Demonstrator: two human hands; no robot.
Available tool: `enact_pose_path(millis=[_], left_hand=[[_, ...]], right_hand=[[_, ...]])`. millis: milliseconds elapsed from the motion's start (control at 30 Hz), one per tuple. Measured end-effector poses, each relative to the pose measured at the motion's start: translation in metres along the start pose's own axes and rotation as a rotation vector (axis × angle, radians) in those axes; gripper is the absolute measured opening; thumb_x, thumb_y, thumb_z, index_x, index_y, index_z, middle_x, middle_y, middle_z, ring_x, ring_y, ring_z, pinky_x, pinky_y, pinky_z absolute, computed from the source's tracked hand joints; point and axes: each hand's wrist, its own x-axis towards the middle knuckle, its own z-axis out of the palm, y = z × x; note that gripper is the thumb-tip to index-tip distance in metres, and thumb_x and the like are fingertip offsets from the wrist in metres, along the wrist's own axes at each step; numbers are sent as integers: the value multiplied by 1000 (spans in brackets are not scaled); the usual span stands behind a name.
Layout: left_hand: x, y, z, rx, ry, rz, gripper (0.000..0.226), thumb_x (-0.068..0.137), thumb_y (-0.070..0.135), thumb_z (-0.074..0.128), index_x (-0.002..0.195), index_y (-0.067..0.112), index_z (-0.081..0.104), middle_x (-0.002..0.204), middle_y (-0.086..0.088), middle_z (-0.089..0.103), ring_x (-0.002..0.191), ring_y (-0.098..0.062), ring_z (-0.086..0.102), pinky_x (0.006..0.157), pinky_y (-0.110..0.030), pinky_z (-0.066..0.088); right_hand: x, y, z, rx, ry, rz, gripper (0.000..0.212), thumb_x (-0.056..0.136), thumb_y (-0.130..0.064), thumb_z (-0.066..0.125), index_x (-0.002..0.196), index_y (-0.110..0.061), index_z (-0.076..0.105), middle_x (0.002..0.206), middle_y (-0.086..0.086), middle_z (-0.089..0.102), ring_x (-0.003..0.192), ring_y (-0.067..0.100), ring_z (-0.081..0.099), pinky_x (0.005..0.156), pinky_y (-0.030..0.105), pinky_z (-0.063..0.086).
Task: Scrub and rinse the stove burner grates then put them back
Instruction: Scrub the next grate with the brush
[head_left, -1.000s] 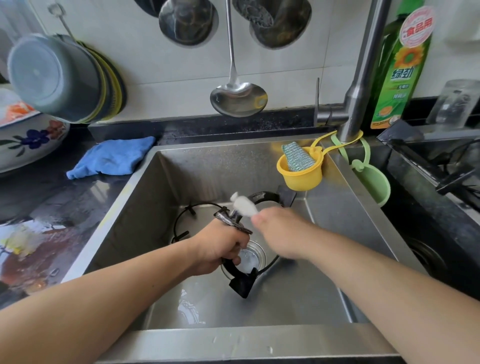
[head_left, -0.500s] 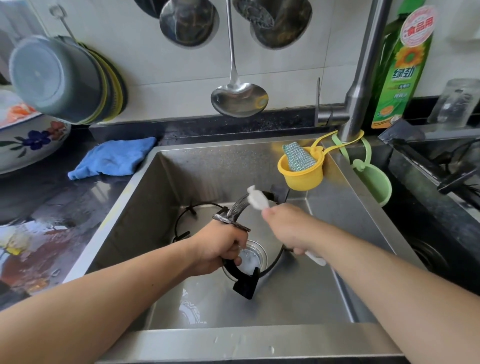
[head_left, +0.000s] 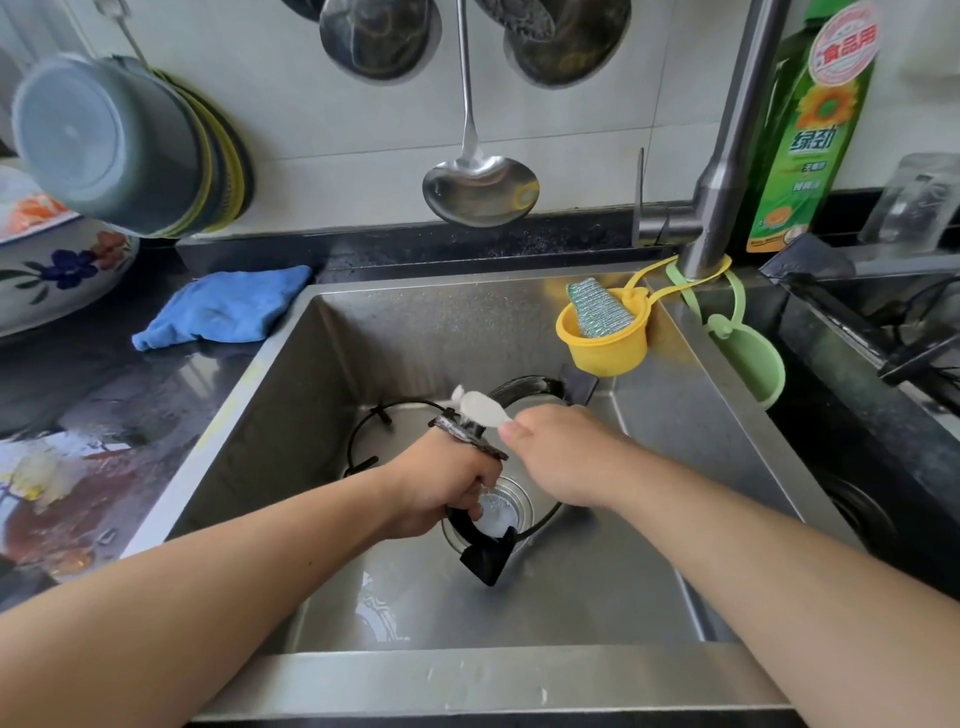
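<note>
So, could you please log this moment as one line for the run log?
stage: scrubbing | left hand: grips grate over sink | right hand: holds brush against grate | second grate: lying in sink

The grate (head_left: 524, 387) is black, the brush (head_left: 480, 406) white. A blue cloth (head_left: 223, 309) lies beside a yellow cup (head_left: 605, 343), a pale green one (head_left: 753, 364), and a blue-flowered bowl (head_left: 57, 275).

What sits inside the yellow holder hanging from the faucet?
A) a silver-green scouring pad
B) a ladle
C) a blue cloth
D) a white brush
A: the scouring pad stands in the yellow holder; the white brush is in the right hand.
</note>
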Motion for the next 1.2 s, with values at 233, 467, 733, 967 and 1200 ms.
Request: enact_pose_path(millis=[233,467,733,967,1200], left_hand=[[-2,-2,1,154,-33,150,48,73,-21,47,57,24,49,55,12,37,52,-7,26,47,-22,28],[1,-11,-19,59,-76,0,49,76,-25,50,62,20,37,54,3,31,51,-13,25,55,-29,31],[-4,-12,-13,39,-269,-49,55,86,-15,60,54,26,40,53,4,31,47,-13,26,68,-27,43],[-5,-18,-20,-73,-402,-43,36,89,1,67,60,12,50,57,-7,43,58,-19,42,85,-36,46],[-14,-8,-26,197,-657,-157,51,78,3,78,124,11,58,113,-9,59,109,-20,55,98,-29,43]], right_hand=[[-4,-5,6,18,80,-32,30,104,-39,27,91,-23,49,112,17,58,102,38,54,83,43,46],[-14,28,-25,231,-30,222,26,106,-26,31,104,-16,55,99,15,56,85,30,56,67,35,45],[4,32,-32,141,428,446,32,100,-39,45,120,-14,49,109,10,57,88,31,49,70,34,39],[11,35,-23,395,159,343,21,100,-17,48,105,-3,62,110,25,68,51,22,47,49,25,42],[12,40,-26,362,156,364,9,97,-12,51,99,-7,57,84,10,65,55,20,53,50,22,43]])
